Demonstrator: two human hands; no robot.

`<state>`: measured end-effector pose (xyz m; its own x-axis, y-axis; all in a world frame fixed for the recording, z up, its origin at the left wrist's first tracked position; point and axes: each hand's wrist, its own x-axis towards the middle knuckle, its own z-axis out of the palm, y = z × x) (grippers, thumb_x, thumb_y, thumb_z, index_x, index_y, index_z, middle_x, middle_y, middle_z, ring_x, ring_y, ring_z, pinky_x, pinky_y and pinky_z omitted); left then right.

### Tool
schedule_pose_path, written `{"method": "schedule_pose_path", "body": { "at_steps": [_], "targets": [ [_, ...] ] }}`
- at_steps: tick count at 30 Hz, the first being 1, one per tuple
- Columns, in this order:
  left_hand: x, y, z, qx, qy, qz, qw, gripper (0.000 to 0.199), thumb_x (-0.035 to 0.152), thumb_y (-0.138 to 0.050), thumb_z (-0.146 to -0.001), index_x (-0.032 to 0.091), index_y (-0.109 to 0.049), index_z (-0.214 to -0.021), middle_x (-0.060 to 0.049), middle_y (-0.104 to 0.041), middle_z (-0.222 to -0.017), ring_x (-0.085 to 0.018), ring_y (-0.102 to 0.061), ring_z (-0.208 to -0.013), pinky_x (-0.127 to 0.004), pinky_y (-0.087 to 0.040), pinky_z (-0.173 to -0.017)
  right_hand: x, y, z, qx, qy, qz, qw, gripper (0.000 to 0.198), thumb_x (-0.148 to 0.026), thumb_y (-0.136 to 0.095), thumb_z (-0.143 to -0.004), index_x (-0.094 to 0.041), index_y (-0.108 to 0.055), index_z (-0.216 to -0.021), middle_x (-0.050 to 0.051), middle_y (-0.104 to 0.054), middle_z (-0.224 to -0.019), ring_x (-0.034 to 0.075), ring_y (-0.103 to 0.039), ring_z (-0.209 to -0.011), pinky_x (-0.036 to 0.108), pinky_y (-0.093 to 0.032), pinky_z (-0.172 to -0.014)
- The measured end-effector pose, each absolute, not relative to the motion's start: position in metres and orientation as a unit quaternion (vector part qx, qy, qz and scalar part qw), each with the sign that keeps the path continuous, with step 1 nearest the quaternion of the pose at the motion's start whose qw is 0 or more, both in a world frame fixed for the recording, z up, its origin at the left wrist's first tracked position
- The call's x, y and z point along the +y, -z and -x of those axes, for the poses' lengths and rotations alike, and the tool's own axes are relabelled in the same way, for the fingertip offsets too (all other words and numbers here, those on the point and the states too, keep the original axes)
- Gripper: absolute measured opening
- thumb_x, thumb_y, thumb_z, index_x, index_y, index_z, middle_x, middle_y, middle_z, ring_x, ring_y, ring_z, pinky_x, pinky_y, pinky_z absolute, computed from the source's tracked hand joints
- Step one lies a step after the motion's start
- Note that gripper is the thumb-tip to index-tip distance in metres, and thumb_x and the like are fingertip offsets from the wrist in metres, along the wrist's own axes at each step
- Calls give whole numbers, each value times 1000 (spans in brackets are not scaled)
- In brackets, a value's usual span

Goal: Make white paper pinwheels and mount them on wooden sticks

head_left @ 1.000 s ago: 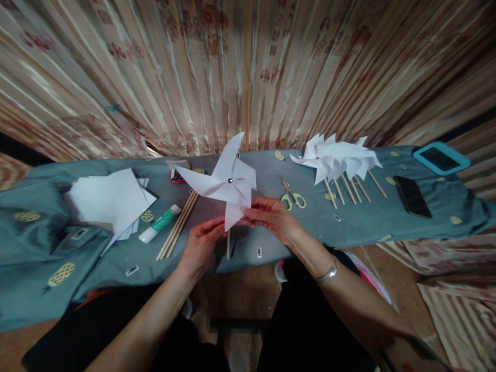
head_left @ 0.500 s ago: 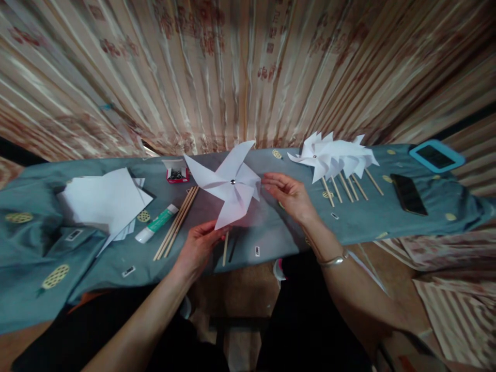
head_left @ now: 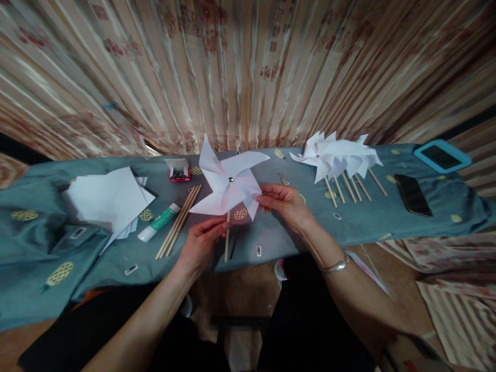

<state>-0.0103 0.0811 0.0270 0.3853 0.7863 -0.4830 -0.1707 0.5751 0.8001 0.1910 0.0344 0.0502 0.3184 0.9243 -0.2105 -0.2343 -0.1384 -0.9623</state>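
A white paper pinwheel with a silver pin at its centre stands up on a thin wooden stick in front of me. My left hand is closed round that stick, just under the blades. At the pinwheel's right side, my right hand has its thumb and fingertips on the edge of a blade; the fingers behind it are partly hidden. Left of the pinwheel lie several loose wooden sticks, a green and white glue stick and a small red box of pins with its lid up.
White paper sheets are stacked at the left of the cloth-covered table. Several finished pinwheels lie overlapping at the back right. Beyond them are a black phone and a blue-framed device. A pleated curtain hangs behind the table.
The pinwheel's blades have turned about the pin. My right hand has come from just beside the blades to touching one. My left hand still holds the stick.
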Motion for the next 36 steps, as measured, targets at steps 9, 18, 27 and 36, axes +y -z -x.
{"method": "schedule_pose_path", "body": {
  "at_steps": [9,18,27,36],
  "targets": [
    [81,-27,10,458,-321,-331,761,37,29,-93,-39,14,-77,-70,-5,-73,-70,-11,-59,-62,-23,-45,-62,31,-57,-175,-274,-591,535,537,36,-40,-88,-54,-16,-70,-74,0,-72,-63,9,-64,-54,18,-44,-48],
    [80,-26,10,445,-319,-344,763,33,25,-91,-42,14,-77,-70,-4,-72,-68,-11,-56,-60,-26,-44,-63,30,-49,-153,-299,-632,513,498,37,-45,-86,-55,-15,-72,-72,3,-74,-64,10,-65,-53,19,-44,-48],
    [80,-23,12,432,-312,-349,770,34,26,-90,-44,13,-78,-73,-5,-72,-68,-12,-57,-60,-26,-45,-65,29,-52,-145,-306,-640,513,483,40,-50,-84,-55,-14,-71,-68,2,-71,-59,9,-61,-48,19,-42,-46],
    [81,-25,14,435,-309,-364,763,33,25,-88,-44,14,-78,-73,-5,-72,-68,-12,-56,-60,-24,-44,-61,20,-74,-178,-419,-597,515,451,32,-51,-77,-68,-19,-72,-70,-3,-65,-51,7,-49,-43,20,-38,-43]
  ]
}}
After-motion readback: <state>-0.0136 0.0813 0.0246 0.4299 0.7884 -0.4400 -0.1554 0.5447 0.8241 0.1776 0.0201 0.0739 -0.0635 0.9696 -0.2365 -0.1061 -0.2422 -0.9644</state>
